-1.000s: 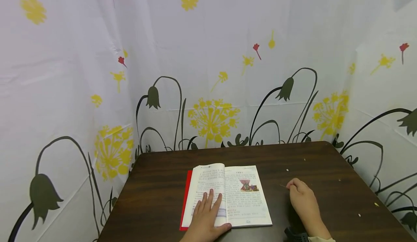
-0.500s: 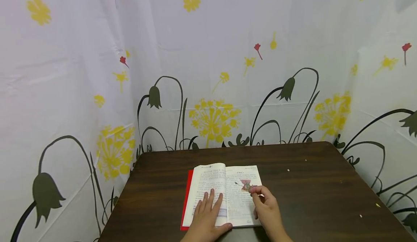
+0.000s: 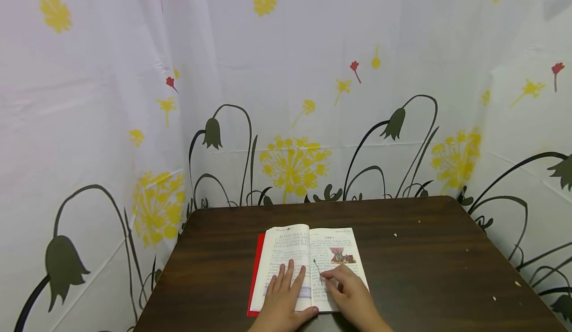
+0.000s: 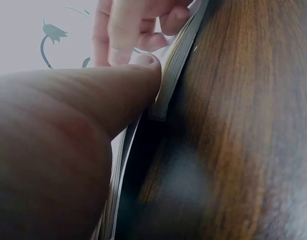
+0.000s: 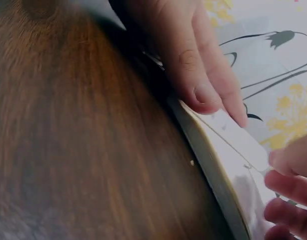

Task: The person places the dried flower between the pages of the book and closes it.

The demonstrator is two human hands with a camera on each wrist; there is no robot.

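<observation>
An open book (image 3: 328,237) with a red cover edge lies on the dark wooden table. My left hand (image 3: 281,295) rests spread on its left page, thumb along the bottom edge near the spine. Over the right page, my right hand (image 3: 350,292) pinches a thin dark stem (image 3: 316,265) with a small dark tip, which lies near the book's centre fold. The right wrist view shows part of that stem (image 5: 256,170) beside the right fingers (image 5: 288,187). In the left wrist view, the left thumb (image 4: 73,105) hides part of the book.
Small pale scraps (image 3: 395,234) and a yellow scrap (image 3: 517,284) are scattered on the table (image 3: 429,257) to the right of the book. Behind the table hangs a white curtain (image 3: 232,49) printed with flowers.
My right hand has moved left from the table onto the right page, carrying the stem, then nearer the fold and downward. The left hand keeps its place on the left page.
</observation>
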